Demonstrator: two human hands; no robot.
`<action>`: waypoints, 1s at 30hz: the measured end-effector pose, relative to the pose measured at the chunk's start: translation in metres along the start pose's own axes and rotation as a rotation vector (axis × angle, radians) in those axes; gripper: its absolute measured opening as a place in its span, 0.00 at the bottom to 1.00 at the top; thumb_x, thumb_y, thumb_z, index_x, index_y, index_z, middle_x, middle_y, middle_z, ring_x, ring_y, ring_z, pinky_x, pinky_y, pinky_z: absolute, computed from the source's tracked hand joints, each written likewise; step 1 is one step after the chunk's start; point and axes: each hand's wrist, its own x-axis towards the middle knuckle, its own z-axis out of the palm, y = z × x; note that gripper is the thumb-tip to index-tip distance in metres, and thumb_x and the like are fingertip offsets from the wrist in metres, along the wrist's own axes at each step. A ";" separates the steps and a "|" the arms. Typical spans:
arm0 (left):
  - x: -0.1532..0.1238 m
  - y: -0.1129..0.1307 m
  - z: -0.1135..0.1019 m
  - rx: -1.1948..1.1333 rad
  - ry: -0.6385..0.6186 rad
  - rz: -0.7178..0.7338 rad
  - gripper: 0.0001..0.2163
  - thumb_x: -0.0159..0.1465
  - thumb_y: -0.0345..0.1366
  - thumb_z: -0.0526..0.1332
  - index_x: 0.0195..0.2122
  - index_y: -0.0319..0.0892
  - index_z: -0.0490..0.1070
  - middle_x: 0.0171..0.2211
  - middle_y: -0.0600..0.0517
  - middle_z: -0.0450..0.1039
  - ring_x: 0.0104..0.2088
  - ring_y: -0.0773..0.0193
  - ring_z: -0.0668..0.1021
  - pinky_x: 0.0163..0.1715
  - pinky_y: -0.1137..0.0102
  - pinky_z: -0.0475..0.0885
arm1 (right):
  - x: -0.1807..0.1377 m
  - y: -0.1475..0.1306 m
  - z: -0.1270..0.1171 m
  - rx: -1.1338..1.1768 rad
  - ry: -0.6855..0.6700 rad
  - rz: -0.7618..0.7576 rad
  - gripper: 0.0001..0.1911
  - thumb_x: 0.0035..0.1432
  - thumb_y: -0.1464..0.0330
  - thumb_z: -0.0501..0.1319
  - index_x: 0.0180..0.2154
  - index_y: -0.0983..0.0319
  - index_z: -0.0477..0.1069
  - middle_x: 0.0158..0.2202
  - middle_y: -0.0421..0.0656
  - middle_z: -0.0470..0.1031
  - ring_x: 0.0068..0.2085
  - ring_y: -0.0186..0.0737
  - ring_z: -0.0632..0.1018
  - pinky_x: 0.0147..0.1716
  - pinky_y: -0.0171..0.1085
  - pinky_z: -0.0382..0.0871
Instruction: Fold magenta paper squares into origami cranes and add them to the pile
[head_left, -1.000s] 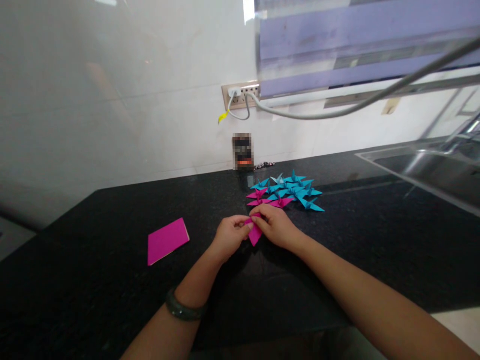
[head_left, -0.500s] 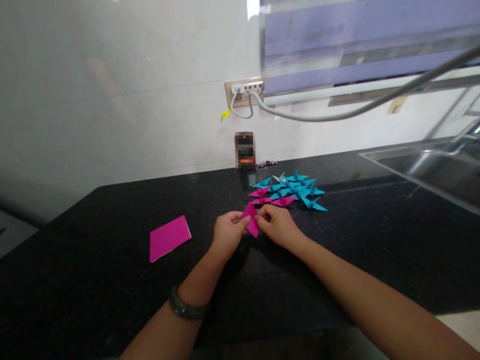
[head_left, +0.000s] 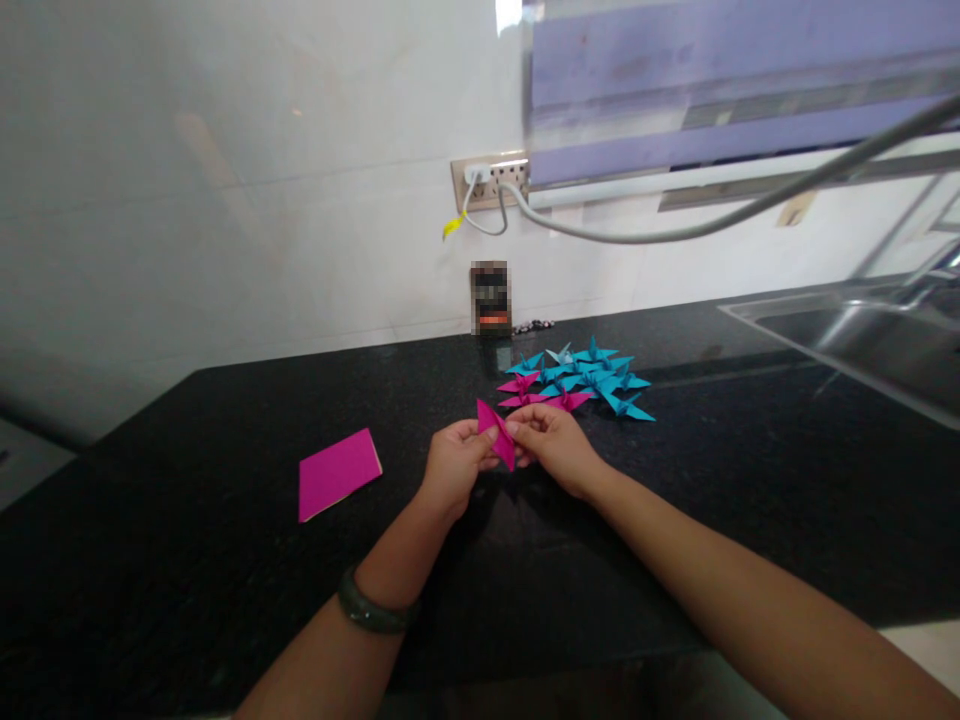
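Note:
A folded pink origami paper (head_left: 491,424) is held above the dark counter between my two hands. My left hand (head_left: 456,458) pinches its left side, thumb on the front face. My right hand (head_left: 555,442) grips the right side between thumb and fingers; the fingertips behind the paper are partly hidden. Just beyond my hands lie several folded paper cranes: blue ones (head_left: 596,380) and pink ones (head_left: 570,401). To the left of my left hand lies a stack of square pink paper (head_left: 340,474).
A phone-like object with a blurred screen (head_left: 491,298) leans on the wall, a beaded strap (head_left: 534,326) beside it. Above is a wall socket (head_left: 489,182) with a plug and grey cable (head_left: 645,238). A metal sink (head_left: 840,325) is set into the counter (head_left: 225,590) at right.
The pink paper has turned in my hands, its top point swinging left and a fold opening out. My right fingers have shifted along its edge. The cranes and paper stack stay put.

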 end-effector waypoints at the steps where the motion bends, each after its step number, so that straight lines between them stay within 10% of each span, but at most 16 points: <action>1: 0.000 0.000 0.000 -0.007 -0.003 -0.001 0.10 0.45 0.36 0.67 0.25 0.36 0.71 0.20 0.51 0.73 0.19 0.70 0.73 0.22 0.75 0.68 | 0.000 0.001 0.000 0.018 -0.004 0.016 0.09 0.47 0.66 0.60 0.29 0.65 0.65 0.19 0.35 0.67 0.20 0.27 0.69 0.18 0.28 0.65; 30: 0.001 -0.001 -0.003 0.142 -0.112 0.029 0.10 0.48 0.38 0.65 0.27 0.36 0.74 0.23 0.52 0.73 0.22 0.71 0.73 0.20 0.77 0.66 | 0.001 -0.002 -0.009 -0.060 -0.053 0.014 0.07 0.43 0.71 0.61 0.19 0.65 0.63 0.12 0.32 0.62 0.13 0.24 0.63 0.12 0.25 0.59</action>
